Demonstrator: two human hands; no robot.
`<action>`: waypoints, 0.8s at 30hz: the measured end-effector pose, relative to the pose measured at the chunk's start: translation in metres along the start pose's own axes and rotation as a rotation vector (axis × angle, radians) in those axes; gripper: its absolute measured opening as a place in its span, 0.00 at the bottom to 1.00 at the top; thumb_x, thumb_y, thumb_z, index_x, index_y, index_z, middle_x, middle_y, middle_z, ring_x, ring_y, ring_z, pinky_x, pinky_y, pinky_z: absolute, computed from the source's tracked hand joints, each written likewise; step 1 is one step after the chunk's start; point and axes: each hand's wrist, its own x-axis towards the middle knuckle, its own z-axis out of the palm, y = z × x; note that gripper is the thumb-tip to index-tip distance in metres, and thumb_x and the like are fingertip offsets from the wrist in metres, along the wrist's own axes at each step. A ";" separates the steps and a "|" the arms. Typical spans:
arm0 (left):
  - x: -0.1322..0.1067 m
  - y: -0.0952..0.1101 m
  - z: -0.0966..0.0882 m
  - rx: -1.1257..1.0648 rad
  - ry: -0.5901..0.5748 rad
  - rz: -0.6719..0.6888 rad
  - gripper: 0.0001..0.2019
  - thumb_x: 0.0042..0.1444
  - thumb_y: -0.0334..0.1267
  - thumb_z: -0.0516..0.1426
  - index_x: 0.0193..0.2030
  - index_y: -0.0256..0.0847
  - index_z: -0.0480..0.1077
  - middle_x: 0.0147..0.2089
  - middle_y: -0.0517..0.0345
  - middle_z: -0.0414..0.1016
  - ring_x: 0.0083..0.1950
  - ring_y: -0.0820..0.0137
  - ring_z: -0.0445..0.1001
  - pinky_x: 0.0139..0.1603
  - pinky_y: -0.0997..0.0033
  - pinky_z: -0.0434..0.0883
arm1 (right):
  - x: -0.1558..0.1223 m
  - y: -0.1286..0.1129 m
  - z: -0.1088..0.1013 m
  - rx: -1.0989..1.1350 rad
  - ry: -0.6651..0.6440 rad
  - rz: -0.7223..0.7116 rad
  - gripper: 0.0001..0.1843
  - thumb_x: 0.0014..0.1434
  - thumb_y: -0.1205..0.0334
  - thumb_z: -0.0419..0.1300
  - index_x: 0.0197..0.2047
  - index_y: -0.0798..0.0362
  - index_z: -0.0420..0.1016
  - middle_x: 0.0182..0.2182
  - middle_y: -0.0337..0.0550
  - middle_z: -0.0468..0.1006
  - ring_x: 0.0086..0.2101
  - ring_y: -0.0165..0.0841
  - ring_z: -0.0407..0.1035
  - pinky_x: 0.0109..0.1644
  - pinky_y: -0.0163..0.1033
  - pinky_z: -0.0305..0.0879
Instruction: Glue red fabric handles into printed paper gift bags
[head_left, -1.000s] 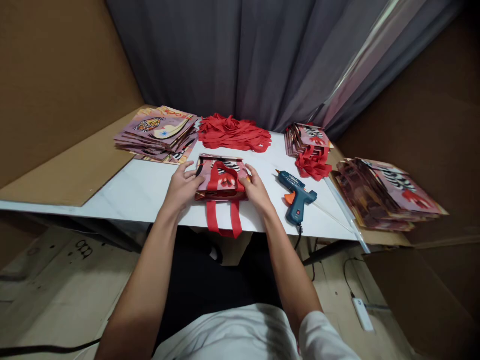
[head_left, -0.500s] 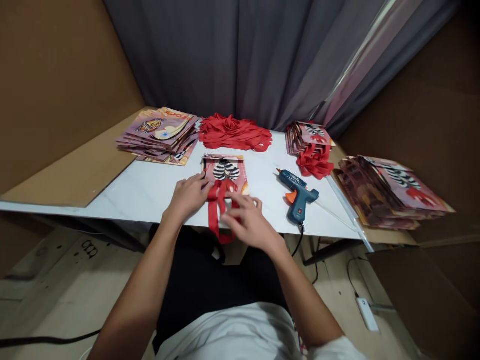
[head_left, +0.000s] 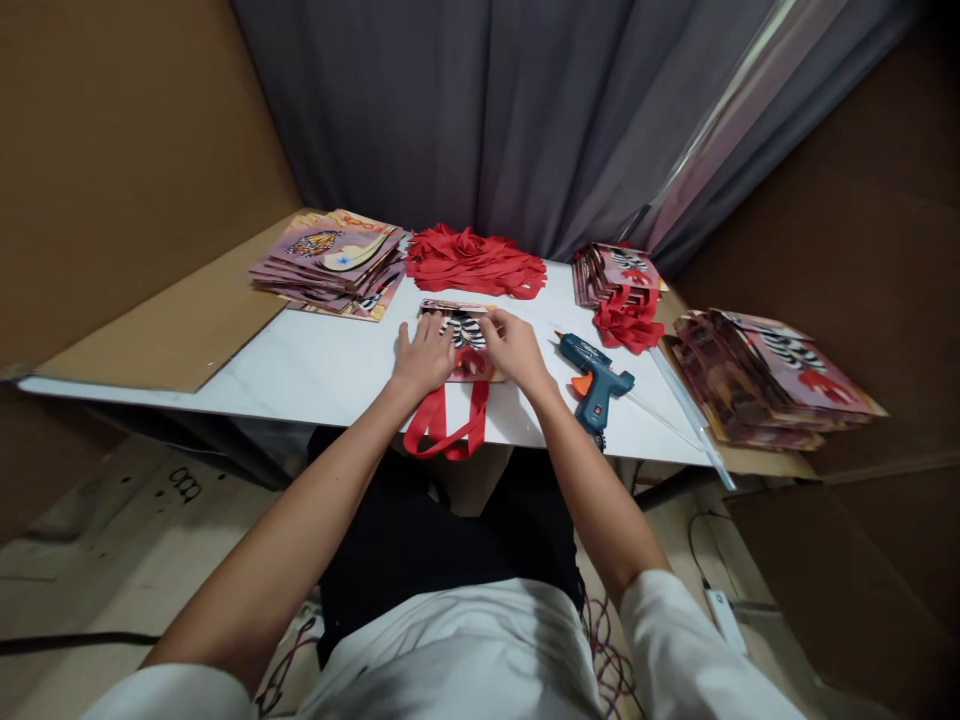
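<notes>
A printed paper bag (head_left: 471, 366) with a black-and-white striped motif lies flat on the white table in front of me. From its near edge, red ribbon handles (head_left: 478, 415) hang in loops over the table's front edge. My left hand (head_left: 424, 356) rests on the bag's left side, fingers spread out flat. At the upper right edge, my right hand (head_left: 516, 345) is closed in a pinch on the bag; the fingertips partly hide what they grip. A blue glue gun (head_left: 595, 378) with an orange trigger lies to the right of that hand.
Stacked printed bags stand at the left (head_left: 330, 260), and a second stack of bags (head_left: 787, 370) at the far right. Behind are a heap of red ribbon (head_left: 476, 262) and a smaller bag pile (head_left: 619, 275) with red handles. Cardboard panels (head_left: 135, 150) flank the table.
Both hands have moved up the bag, off the ribbon handles. The handles now lie spread below the bag. My right hand has gone from loose fingers to a pinch at the upper edge.
</notes>
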 end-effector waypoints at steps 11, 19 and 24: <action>0.009 -0.014 0.004 -0.151 -0.168 0.091 0.31 0.72 0.37 0.48 0.79 0.32 0.66 0.85 0.37 0.58 0.87 0.50 0.53 0.87 0.38 0.44 | 0.020 0.009 0.061 -0.450 -0.195 0.096 0.24 0.82 0.54 0.45 0.62 0.56 0.77 0.52 0.64 0.87 0.51 0.53 0.83 0.58 0.52 0.73; 0.028 -0.033 0.007 -0.310 -0.150 0.061 0.29 0.71 0.36 0.48 0.75 0.34 0.71 0.72 0.39 0.77 0.72 0.55 0.78 0.76 0.51 0.71 | 0.016 0.004 0.059 -0.443 -0.181 0.095 0.23 0.82 0.53 0.44 0.63 0.53 0.76 0.52 0.57 0.87 0.52 0.48 0.82 0.57 0.48 0.73; 0.017 -0.033 0.008 -0.317 -0.084 0.102 0.28 0.69 0.33 0.50 0.72 0.32 0.73 0.77 0.36 0.71 0.79 0.49 0.68 0.82 0.44 0.63 | 0.014 0.009 0.056 -0.411 -0.170 0.091 0.22 0.81 0.52 0.46 0.57 0.49 0.80 0.52 0.53 0.88 0.52 0.48 0.81 0.57 0.46 0.72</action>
